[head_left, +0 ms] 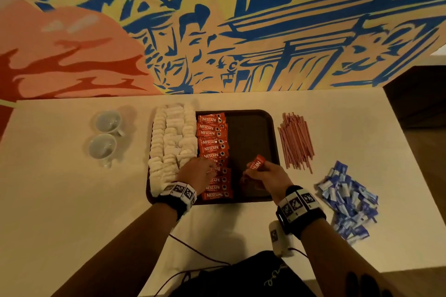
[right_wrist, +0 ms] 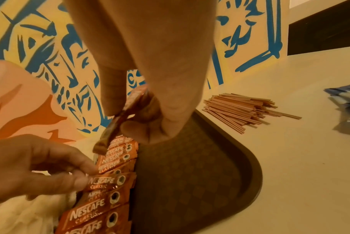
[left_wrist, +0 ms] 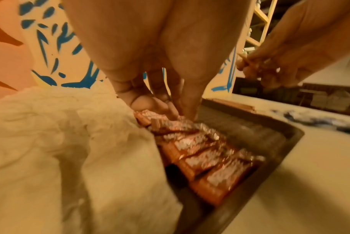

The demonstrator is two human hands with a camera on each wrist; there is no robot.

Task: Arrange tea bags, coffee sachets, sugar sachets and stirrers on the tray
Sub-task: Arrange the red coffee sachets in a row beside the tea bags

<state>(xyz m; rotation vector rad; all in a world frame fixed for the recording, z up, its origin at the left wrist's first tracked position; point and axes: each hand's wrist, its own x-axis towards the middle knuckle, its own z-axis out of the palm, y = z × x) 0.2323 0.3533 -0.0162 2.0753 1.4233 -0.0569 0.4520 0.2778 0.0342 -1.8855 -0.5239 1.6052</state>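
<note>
A dark brown tray [head_left: 253, 128] lies on the white table. White tea bags [head_left: 171, 140] fill its left side, and a column of red coffee sachets [head_left: 212, 135] runs beside them. The tray's right half [right_wrist: 190, 182] is bare. My left hand [head_left: 210, 169] pinches the end of one coffee sachet [right_wrist: 108, 182] low in the column. Over the tray, my right hand [head_left: 253, 171] pinches another coffee sachet [right_wrist: 108, 136] between thumb and fingers. Pink stirrers [head_left: 296, 142] lie in a pile on the table right of the tray. Blue sugar sachets [head_left: 347, 200] are heaped nearer and further right.
Two white cups [head_left: 106, 120] [head_left: 102, 147] stand on the table left of the tray. A painted wall rises straight behind the table. The table's right edge [head_left: 398, 152] drops to a dark floor. A small white device [head_left: 280, 241] and cables lie at the near edge.
</note>
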